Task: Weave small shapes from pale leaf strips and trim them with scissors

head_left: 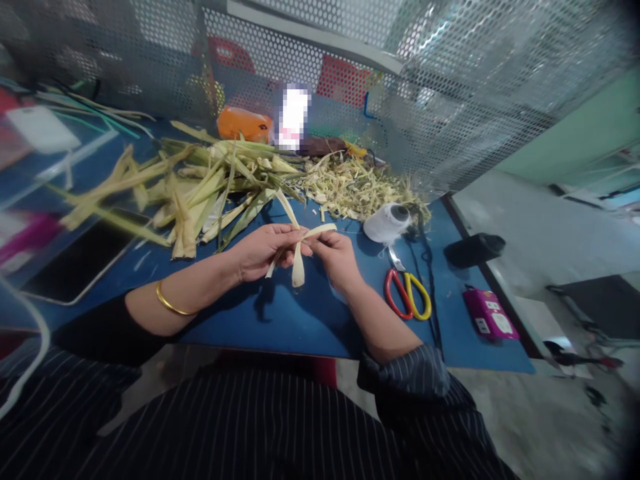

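My left hand [273, 250] pinches pale strips of corn husk [298, 268] where they cross one another. From the right, my right hand [338, 257] closes its thumb and fingers on the same crossing. One strip end hangs down between the hands, and others stick out above and to the lower left. Behind my hands lies a pile of long dried husks [215, 177]. Beside it is a heap of shredded husk scraps [345, 187]. A white spool of thread [387, 223] and scissors with red and yellow handles [407, 293] lie right of my right hand.
A large dark-screened device [85, 257] lies at the left of the blue table [310, 327]. At the right are a black cylinder [474, 250] and a purple packet [490, 312]. An orange packet [245, 125] sits by the perforated metal screen [300, 40] at the back.
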{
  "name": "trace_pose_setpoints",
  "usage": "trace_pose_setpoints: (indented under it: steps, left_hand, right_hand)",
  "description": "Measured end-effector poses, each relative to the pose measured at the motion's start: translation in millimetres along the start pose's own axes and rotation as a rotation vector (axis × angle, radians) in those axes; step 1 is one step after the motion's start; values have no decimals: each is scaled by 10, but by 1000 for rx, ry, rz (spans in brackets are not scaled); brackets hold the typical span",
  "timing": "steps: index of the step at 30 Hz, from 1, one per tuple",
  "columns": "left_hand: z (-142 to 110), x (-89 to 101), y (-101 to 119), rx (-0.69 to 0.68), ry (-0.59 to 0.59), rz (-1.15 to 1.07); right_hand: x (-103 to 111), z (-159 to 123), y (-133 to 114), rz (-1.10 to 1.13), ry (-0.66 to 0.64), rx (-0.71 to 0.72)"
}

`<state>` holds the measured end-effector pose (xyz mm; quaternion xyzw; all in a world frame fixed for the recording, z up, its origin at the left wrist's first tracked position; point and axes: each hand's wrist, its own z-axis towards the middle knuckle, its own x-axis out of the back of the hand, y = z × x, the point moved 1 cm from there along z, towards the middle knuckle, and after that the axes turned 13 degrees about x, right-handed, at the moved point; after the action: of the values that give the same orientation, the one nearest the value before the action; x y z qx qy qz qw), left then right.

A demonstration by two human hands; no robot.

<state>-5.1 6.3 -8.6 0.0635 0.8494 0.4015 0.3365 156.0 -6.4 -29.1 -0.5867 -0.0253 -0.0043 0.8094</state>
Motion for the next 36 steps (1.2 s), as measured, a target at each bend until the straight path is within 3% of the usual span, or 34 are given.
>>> trace_pose_setpoints:
  steps: [5,10,16,20,28,33,36]
  left_hand:
    - [5,-5,-16,21,-16,-32]
    - [71,34,-59,3,64,1]
    - [47,12,-11,-51,75,60]
    - [35,-7,-48,-55,103,200]
    - [29,-10,-110,-15,105,417]
    - [44,23,-42,-86,212,267]
    - [44,47,27,-142,272,169]
  right_hand:
    - [8,-2,10,-17,-15,42]
    - [0,4,66,-145,7,71]
    - [89,62,-66,30,-87,84]
    - [106,52,-87,81,4,64]
    - [53,25,67,-72,206,39]
    - [146,76,36,-220,108,118]
    - [137,64,-6,-247,-45,60]
